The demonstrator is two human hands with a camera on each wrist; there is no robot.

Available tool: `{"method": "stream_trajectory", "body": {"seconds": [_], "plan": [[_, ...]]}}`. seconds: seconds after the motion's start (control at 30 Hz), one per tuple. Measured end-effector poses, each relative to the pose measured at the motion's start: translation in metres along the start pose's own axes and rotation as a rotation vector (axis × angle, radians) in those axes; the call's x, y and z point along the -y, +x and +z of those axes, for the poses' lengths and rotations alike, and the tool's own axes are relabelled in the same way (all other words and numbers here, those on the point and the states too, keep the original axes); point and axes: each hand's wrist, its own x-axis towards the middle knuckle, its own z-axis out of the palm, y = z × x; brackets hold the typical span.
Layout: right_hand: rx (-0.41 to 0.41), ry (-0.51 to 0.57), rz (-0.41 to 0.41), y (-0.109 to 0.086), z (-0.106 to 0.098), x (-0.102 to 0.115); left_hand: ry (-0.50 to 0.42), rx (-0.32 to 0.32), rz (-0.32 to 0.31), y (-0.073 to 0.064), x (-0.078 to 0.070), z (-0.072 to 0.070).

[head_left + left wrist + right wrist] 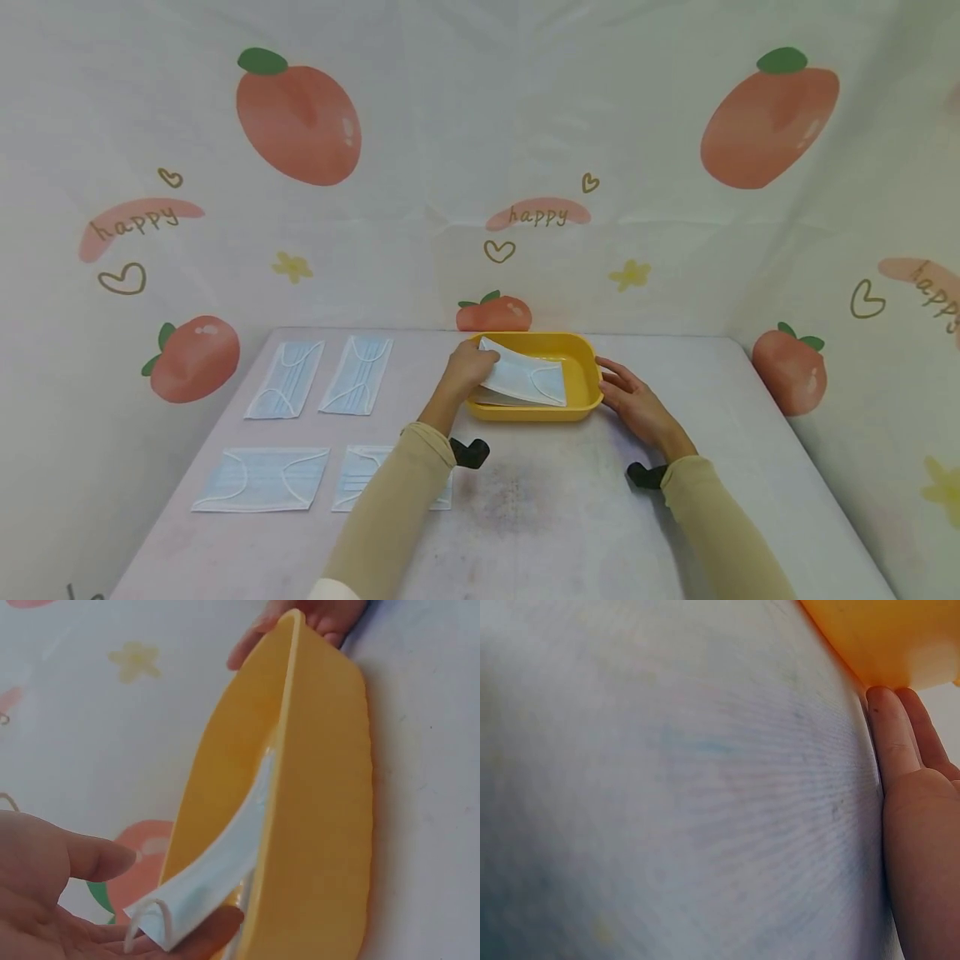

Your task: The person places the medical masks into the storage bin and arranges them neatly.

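White cloth covers the table, and from my remote seat I see it is slick-looking fabric, so anything on it may slide. On it, toward the back, sits the yellow tray. My right hand lies flat beside the tray's right end, fingers straight and touching the wall; the right wrist view shows the fingertips against the yellow edge. That steadying touch is light, and I judge that a push from the other side could skate the tray toward the backdrop.

My left hand pinches one end of a pale blue face mask, which hangs half into the tray, its far end resting inside. In the left wrist view the mask bends over the rim, so it could catch there and spring out when released. An ear loop dangles near my fingers and might snag them.

Four more masks lie flat at the left, well apart from the tray; my left sleeve passes over one and could drag it.
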Motion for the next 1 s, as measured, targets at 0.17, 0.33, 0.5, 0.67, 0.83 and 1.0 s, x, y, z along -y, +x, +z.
{"method": "stream_trajectory", "body": {"seconds": [0.17, 0.33, 0.5, 0.67, 0.83, 1.0], "plan": [[-0.001, 0.008, -0.001, 0.0, 0.0, 0.0, 0.059, -0.01, 0.042, -0.01, -0.009, -0.001], [-0.005, 0.006, 0.005, 0.001, -0.001, -0.001, 0.111, -0.016, 0.092, -0.015, -0.015, -0.003], [-0.003, 0.005, 0.002, 0.001, -0.001, 0.0, 0.183, -0.029, 0.162, -0.021, -0.018, -0.005], [-0.005, -0.003, 0.006, 0.001, 0.0, 0.001, 0.285, -0.085, 0.298, -0.02, -0.01, -0.007], [-0.007, -0.016, 0.012, 0.001, -0.001, 0.001, 0.439, -0.143, 0.394, -0.018, 0.003, -0.009], [-0.004, -0.015, 0.008, 0.001, -0.001, -0.001, 0.511, -0.166, 0.404, -0.018, 0.013, -0.011]]}}
